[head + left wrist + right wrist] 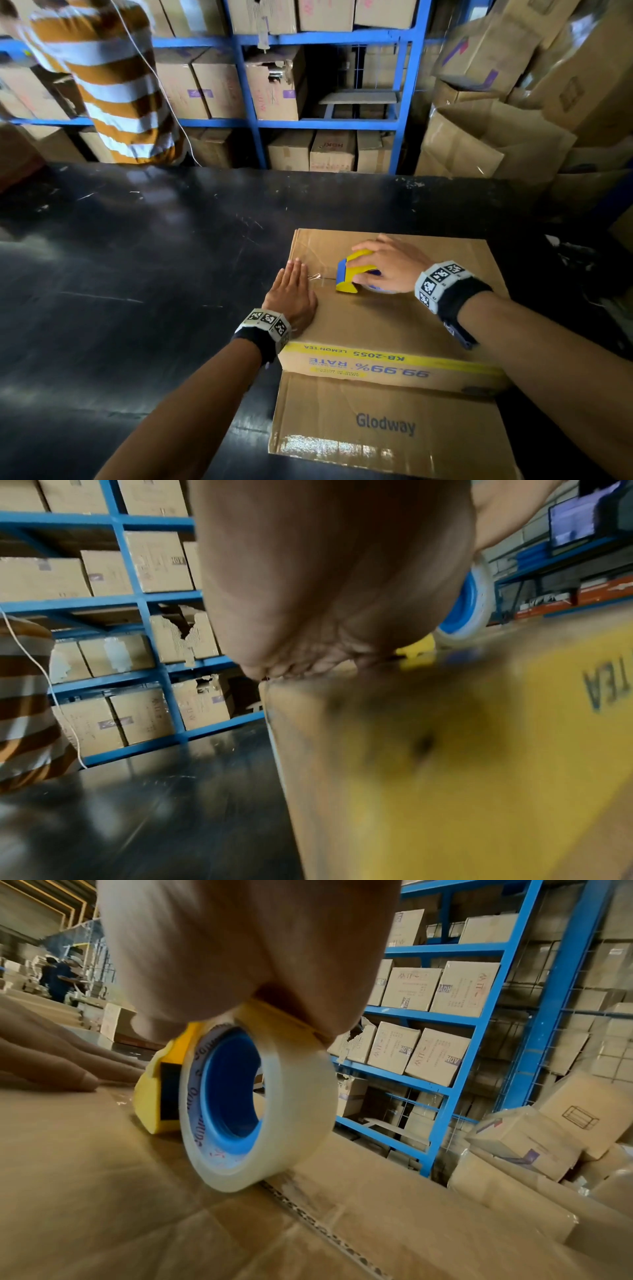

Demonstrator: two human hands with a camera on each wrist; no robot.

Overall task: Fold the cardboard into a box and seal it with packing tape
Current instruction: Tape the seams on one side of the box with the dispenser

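Observation:
A folded cardboard box (383, 329) with a yellow printed band stands on the black table (137, 274), its top flaps closed. My left hand (291, 291) lies flat on the box's left top edge, fingers straight, over the end of a clear tape strip (313, 277). My right hand (387, 263) grips a yellow and blue tape dispenser (352, 274) resting on the top seam. The clear tape roll (260, 1107) with its blue core touches the cardboard (103, 1177). The left wrist view shows the box's corner (377, 750) and part of the roll (466, 604).
A flattened cardboard sheet (387, 425) marked Glodway lies under the box at the near edge. Blue shelving (246, 102) full of cartons stands behind the table. Loose open cartons (496, 144) pile up at the right. A person in a striped shirt (113, 82) stands at the far left.

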